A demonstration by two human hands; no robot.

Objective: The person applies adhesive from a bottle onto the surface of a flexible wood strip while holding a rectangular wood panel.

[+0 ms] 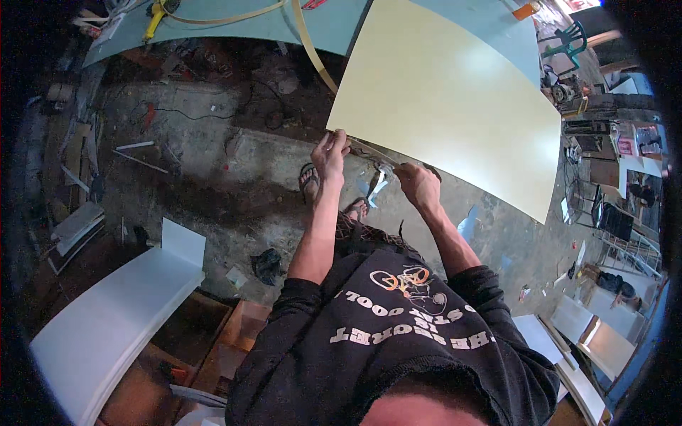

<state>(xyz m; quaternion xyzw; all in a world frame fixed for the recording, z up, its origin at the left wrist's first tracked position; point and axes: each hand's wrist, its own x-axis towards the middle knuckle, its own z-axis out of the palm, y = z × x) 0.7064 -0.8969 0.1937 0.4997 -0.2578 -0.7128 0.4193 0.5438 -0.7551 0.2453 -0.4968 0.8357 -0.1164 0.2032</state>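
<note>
A large pale-yellow panel (pixel 447 92) lies on a light blue-green worktop, its near edge overhanging toward me. At the near left corner of the panel, my left hand (pixel 331 157) is closed in a pinch, thumb and fingers on a thin edging strip (pixel 373 152). Further right along the same edge, my right hand (pixel 419 186) is closed around the strip's other end. Between both hands the strip runs just off the panel's edge. My fingers cover its ends.
A tan band (pixel 310 46) curls over the worktop (pixel 277 30) and hangs off its edge. Near it lies a yellow tool (pixel 153 21). White boards (pixel 114 319) are stacked behind my left side. Scraps and a cable litter the floor; a green chair (pixel 568 46) stands far right.
</note>
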